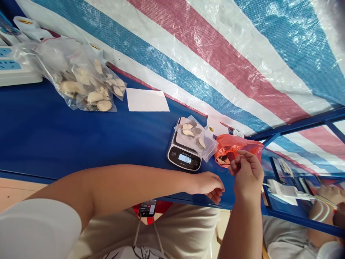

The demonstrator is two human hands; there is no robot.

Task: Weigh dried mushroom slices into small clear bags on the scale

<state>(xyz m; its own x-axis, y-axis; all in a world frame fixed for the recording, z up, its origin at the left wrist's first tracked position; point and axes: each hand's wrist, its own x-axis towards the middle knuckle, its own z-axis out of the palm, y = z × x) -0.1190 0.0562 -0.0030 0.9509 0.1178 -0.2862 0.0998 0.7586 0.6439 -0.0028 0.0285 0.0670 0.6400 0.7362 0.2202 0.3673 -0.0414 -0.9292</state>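
A digital kitchen scale (184,158) with a lit display stands on the blue table. On its platform lies a clear zip bag (208,144) holding several pale, dried slices. My left hand (208,185) is just in front of the scale at the table's front edge, palm down with loosely curved fingers and nothing visible in them. To the right of the scale is an open red plastic bag (237,142) with more slices inside. My right hand (246,171) is at the bag's front side, fingertips pinched; what they hold, if anything, is too small to name.
Clear bags of pale slices (91,86) lie at the back left, near a white power strip (20,72). White paper (147,100) lies behind the scale. A striped sheet (188,46) hangs behind. A phone (147,208) hangs at my lap. Another person's arm (323,208) is at the right.
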